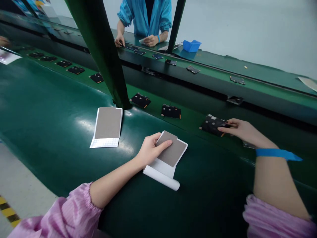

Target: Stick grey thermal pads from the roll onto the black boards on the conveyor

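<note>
- Currently, your left hand (154, 150) is holding a grey sheet (170, 157) on its white backing (162, 179), just below the centre at six o'clock; the thumb is pressing on top, the fingers are going underneath.
- The backing's near end is curling into a roll, toward five o'clock from the hand.
- Your right hand (239, 129) is sitting at three o'clock, its grip narrow, thumb and fingers pinching the right end of a black board (210, 125). That board is lying over the green strip (190, 123); blur is hiding whether it is touching.
- A blue wristband (272, 153) is circling your right wrist, between three and four o'clock.
- A second grey sheet (109, 123), backed in white, is lying at nine o'clock on the green mat (56, 132), near the foot of the dark post (104, 49).
- More black boards (171, 111) are lining the strip, running from near the centre out toward ten o'clock.
- At twelve o'clock, a co-worker (152, 16) in blue is holding a pale piece (142, 41) in one hand; a blue bin (192, 46) is standing at one o'clock.
</note>
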`<state>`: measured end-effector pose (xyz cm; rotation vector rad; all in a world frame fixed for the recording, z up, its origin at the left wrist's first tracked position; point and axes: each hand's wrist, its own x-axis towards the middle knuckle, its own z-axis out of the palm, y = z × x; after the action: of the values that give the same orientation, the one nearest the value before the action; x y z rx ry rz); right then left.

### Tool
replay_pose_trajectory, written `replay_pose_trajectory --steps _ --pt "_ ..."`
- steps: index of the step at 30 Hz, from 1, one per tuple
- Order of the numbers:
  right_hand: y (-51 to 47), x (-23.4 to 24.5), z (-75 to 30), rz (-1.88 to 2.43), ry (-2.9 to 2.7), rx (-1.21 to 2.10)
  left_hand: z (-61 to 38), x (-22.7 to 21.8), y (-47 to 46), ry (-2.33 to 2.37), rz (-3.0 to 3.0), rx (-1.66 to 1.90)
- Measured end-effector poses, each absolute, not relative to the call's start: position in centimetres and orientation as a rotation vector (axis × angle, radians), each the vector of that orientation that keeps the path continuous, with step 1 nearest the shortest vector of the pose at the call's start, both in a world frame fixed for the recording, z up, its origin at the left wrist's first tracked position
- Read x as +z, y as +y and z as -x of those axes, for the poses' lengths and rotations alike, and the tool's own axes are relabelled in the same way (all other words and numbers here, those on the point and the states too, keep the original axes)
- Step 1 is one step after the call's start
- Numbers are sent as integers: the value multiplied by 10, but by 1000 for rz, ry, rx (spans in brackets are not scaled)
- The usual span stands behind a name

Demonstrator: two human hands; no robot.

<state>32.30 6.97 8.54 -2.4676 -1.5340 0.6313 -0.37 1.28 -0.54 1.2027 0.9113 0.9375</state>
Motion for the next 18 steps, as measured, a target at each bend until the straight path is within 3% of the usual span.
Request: replay_pose_trajectory --steps 3,7,9,14,18 --pt "66 104 -324 2478 -1316 609 4 -4 13 927 -1218 952" --pt "61 117 -291 2566 -1414 304 4 -4 13 915 -1239 959" --pt "59 113 -262 2451 -1523 433 5 -5 13 904 -1239 966" --pt "48 88 -201 1690 -2042 1015 5 -5 13 904 -1232 972" --pt "41 78 -186 1525 -2155 1120 4 -5 12 905 -1222 981"
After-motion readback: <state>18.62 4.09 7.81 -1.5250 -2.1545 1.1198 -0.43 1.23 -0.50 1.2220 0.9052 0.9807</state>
